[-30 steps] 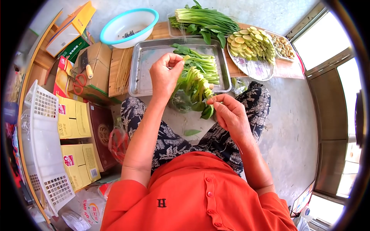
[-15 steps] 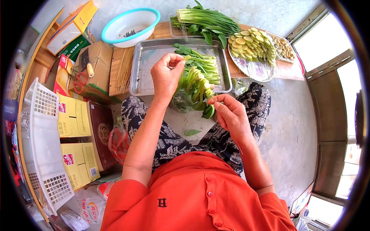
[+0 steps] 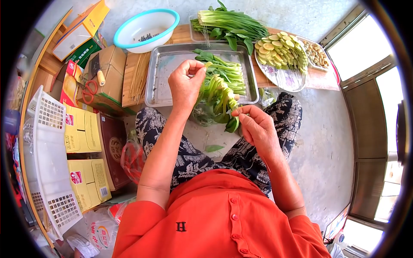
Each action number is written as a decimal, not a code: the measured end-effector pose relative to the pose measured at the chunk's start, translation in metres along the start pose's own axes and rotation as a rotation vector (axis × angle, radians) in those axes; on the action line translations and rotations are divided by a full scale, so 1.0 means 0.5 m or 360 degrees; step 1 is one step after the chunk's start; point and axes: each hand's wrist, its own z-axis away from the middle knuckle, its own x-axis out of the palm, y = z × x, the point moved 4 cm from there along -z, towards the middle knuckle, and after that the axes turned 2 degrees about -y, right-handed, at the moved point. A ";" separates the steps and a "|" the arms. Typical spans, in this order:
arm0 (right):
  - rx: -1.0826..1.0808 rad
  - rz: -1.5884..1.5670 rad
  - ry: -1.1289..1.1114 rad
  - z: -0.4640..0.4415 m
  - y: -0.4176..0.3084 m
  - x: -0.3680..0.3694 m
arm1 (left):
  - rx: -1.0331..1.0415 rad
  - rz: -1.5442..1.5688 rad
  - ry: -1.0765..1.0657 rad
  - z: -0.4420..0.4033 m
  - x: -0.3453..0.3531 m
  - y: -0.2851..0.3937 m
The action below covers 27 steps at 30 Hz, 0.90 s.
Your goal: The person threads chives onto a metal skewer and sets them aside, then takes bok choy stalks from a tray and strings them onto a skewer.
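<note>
Leafy green stems (image 3: 218,92), bunched along a thin skewer, hang between my two hands over the front edge of a metal tray (image 3: 161,103). My left hand (image 3: 188,81) pinches the upper left end of the bunch. The fingers of my right hand (image 3: 254,125) are closed on the thin skewer end at the lower right. Behind the bunch, more cut green stems (image 3: 232,76) lie in the tray. Beneath it is a clear plastic bag or bowl, partly hidden.
A blue-rimmed basin (image 3: 146,29), long green vegetables (image 3: 230,22), a plate of skewered slices (image 3: 282,49) and a tray of small pale pieces (image 3: 317,53) stand behind. Bare skewers (image 3: 138,77), scissors (image 3: 89,91) and boxes are at left; one leaf (image 3: 214,148) lies on the floor.
</note>
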 end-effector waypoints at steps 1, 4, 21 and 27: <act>-0.0012 0.0009 -0.0005 0.000 0.000 0.000 | -0.0010 0.0005 0.0006 0.001 0.000 0.000; 0.0009 0.0021 0.0017 0.002 -0.005 0.003 | -0.0016 0.0047 0.0013 -0.001 0.002 0.001; -0.0069 0.0026 0.0039 -0.002 -0.035 0.014 | 0.0305 -0.0130 0.0166 0.023 0.005 0.078; -0.0191 0.0036 0.0019 -0.004 -0.067 0.008 | 0.0354 0.0162 -0.0012 0.008 0.012 0.078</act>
